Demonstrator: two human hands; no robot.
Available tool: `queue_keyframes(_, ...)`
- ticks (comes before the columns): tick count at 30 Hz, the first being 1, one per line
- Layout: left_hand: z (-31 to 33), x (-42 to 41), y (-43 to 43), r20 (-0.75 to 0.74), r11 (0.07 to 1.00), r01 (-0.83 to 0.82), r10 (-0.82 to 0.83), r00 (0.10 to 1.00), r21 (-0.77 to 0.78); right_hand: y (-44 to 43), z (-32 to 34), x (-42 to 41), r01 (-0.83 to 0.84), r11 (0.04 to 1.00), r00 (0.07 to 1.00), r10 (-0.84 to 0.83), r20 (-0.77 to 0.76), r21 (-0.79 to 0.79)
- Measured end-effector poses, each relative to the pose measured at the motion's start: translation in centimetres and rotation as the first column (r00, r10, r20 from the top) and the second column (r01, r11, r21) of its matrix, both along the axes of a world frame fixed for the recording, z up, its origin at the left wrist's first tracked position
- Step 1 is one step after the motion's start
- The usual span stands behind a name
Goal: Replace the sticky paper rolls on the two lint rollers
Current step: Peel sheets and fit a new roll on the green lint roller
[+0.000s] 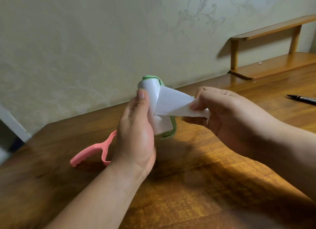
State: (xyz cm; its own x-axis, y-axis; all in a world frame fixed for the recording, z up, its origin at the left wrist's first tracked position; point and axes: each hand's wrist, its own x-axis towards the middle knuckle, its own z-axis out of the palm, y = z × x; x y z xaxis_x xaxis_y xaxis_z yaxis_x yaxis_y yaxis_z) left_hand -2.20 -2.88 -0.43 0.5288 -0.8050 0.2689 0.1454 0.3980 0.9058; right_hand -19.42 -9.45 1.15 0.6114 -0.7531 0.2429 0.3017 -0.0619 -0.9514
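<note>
My left hand grips a green lint roller upright above the table, thumb lying along its white sticky paper roll. A sheet of that paper is peeled off to the right, and my right hand pinches its free corner between thumb and fingers. The green frame shows at the roll's top and lower right; its handle is hidden behind my left hand. A pink lint roller lies on the table to the left, its head hidden behind my left wrist.
The wooden table runs along a patterned wall. A black pen lies at the right edge. A small wooden shelf stands at the back right corner.
</note>
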Motion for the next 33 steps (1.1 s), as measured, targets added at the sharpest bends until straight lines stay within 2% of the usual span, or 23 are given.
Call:
queue_keyframes(6,0.4,0.3,0.0,-0.088,0.998,-0.062,0.063,0.994,0.012,-0.3,-0.1,0.3,-0.004,0.987,0.994,-0.014,0.108,0.161)
queue_keyframes(11,0.4,0.0,0.2,-0.005,0.990,-0.140,0.140,0.990,0.011,-0.1,-0.4,0.1,-0.034,0.998,0.999,0.033,0.016,0.045)
queue_keyframes(14,0.5,-0.1,0.2,0.100,0.993,-0.114,0.113,0.988,0.001,-0.1,-0.3,-0.1,0.094,0.995,0.995,-0.093,-0.043,0.019)
queue_keyframes(17,0.4,0.0,0.1,0.121,0.993,-0.116,0.114,0.986,0.009,-0.2,-0.1,-0.2,0.182,0.983,0.981,-0.182,-0.063,-0.001)
queue_keyframes(24,0.8,-0.2,0.6,0.099,0.996,0.055,-0.062,0.993,0.075,-1.5,-0.9,-0.3,0.137,0.990,0.986,-0.138,-0.099,-0.012)
queue_keyframes(27,0.7,-0.2,0.7,0.103,0.992,0.050,-0.062,0.993,0.114,-1.9,-1.2,-0.5,0.135,0.985,0.966,-0.155,-0.205,-0.106)
queue_keyframes(29,0.8,-0.2,0.8,0.110,0.992,0.027,-0.041,0.993,0.120,-2.0,-1.2,-0.7,0.114,0.967,0.937,-0.180,-0.299,-0.226)
queue_keyframes(31,0.8,-0.3,0.7,0.125,0.993,0.014,-0.029,0.992,0.117,-1.9,-1.4,-0.8,0.084,0.916,0.891,-0.245,-0.383,-0.393)
queue_keyframes(33,0.8,-0.4,0.6,0.105,0.993,0.014,-0.027,0.994,0.115,-1.6,-1.5,-0.6,0.080,0.874,0.866,-0.299,-0.401,-0.480)
